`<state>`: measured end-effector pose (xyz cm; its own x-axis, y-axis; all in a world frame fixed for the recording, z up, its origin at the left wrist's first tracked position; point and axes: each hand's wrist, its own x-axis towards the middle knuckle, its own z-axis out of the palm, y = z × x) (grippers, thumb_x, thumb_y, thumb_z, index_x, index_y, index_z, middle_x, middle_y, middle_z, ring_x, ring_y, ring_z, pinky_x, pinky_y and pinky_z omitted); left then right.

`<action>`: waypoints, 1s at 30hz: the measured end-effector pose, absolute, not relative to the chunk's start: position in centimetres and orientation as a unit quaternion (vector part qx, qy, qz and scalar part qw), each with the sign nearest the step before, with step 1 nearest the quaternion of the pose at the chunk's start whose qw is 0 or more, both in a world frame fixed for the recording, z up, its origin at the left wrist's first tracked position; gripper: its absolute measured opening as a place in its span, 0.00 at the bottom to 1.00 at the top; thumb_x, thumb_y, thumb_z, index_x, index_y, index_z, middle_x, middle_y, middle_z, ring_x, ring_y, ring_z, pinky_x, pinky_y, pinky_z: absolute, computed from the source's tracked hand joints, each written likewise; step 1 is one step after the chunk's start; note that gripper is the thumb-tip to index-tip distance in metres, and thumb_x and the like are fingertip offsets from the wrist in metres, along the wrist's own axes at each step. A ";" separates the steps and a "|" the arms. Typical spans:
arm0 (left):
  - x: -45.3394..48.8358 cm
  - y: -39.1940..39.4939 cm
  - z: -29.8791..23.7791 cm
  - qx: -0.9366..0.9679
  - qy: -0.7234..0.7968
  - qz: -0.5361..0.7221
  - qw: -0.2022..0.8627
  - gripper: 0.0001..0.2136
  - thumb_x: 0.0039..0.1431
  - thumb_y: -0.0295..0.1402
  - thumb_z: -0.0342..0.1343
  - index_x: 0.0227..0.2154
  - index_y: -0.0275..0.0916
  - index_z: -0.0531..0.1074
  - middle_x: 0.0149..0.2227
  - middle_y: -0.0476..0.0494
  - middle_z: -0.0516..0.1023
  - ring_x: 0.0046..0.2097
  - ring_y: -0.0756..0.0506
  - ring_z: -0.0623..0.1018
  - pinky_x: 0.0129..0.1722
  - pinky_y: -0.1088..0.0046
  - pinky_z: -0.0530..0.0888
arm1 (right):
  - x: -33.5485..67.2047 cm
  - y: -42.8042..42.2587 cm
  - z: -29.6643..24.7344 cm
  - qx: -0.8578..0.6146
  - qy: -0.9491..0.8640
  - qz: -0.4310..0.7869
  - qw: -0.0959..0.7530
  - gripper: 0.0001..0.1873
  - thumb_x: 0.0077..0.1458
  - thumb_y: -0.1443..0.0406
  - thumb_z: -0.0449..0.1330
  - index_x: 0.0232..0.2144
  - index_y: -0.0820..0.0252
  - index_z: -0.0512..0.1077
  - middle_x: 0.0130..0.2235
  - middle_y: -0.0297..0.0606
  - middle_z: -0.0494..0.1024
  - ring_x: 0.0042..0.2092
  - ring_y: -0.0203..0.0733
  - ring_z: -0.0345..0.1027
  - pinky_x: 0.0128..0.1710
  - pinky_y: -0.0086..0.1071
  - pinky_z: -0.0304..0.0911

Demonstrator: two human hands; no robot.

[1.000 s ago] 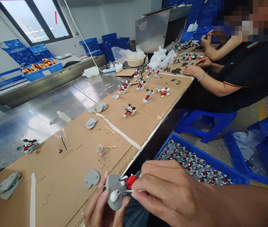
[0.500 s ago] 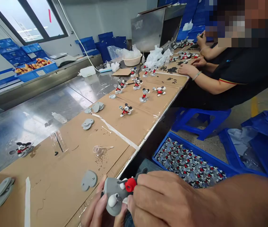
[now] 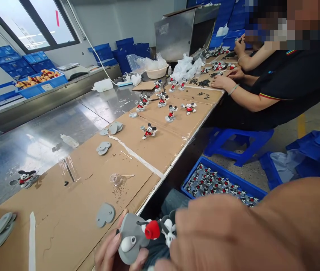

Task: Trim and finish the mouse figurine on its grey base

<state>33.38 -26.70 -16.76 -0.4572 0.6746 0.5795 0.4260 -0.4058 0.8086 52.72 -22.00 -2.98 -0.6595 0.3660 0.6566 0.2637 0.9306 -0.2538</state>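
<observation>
My left hand (image 3: pixel 111 252) grips a mouse figurine (image 3: pixel 144 235) by its grey heart-shaped base, at the bottom edge of the view just off the bench's near edge. The figurine lies tilted, with red shorts, white shoes and a white glove showing. My right hand (image 3: pixel 219 237) is large and blurred right beside the figurine; its fingers are smeared and what they hold is hidden. A loose grey heart base (image 3: pixel 105 215) lies on the cardboard (image 3: pixel 72 203) near my left hand.
Several finished figurines (image 3: pixel 148 131) stand along the cardboard, one more (image 3: pixel 26 177) on the steel bench at left. Grey bases (image 3: pixel 0 228) are stacked at left. A small clear cup (image 3: pixel 116 179) sits mid-bench. A blue crate of figurines (image 3: pixel 222 184) is on the floor. A person (image 3: pixel 284 82) works at right.
My right hand has moved closer to the camera and blurred, covering more of the view. The figurine has tilted so its gloved hand shows. The thin stick seen one second ago is out of sight.
</observation>
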 end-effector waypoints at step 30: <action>34.1 -26.8 -16.6 0.559 0.462 0.686 0.063 0.21 0.45 0.26 0.70 0.45 0.44 0.77 0.44 0.50 0.78 0.46 0.41 0.81 0.49 0.70 0.78 | 52.4 -21.4 -4.3 -0.225 -0.935 0.097 0.257 0.12 0.64 0.71 0.53 0.28 0.65 0.71 0.28 0.36 0.71 0.28 0.36 0.58 0.31 0.32 0.56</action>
<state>34.06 -26.79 -16.56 -0.3673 0.6034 0.7078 0.4297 -0.5648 0.7045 52.41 -21.37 -4.28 -0.7670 0.4697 0.4372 0.3701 0.8804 -0.2966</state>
